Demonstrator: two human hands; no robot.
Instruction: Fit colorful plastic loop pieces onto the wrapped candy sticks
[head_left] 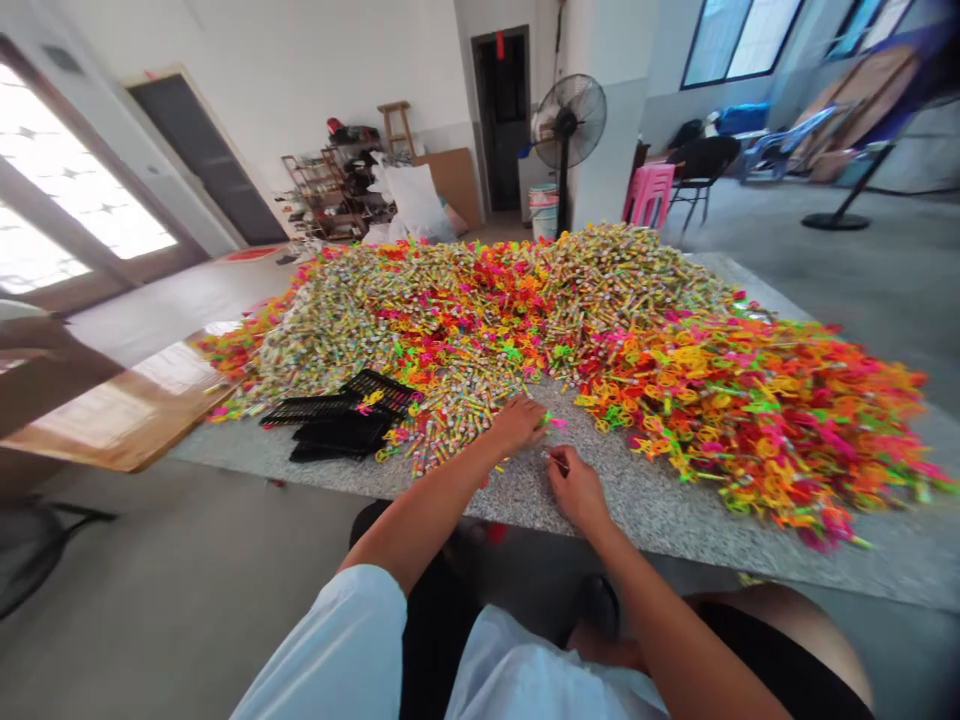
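Note:
My left hand (519,424) is palm down at the right edge of a heap of small printed tubes (469,385), its fingers curled. A small green and pink plastic piece (553,422) shows at its fingertips; whether it is held is unclear. Just to the right and nearer to me, my right hand (579,488) hovers low over the grey speckled table (517,490). Its thumb and forefinger are pinched together on something thin and too small to name. Black slotted plastic trays (341,430) lie stacked left of the tube heap, with a yellow and pink piece on top.
A large pile of bright orange, yellow and pink plastic pieces (765,410) covers the table's right side. More tubes (330,310) are heaped across the back. Behind stand a fan (568,122), pink stools (649,190) and a shelf rack (337,190). My knees are under the front edge.

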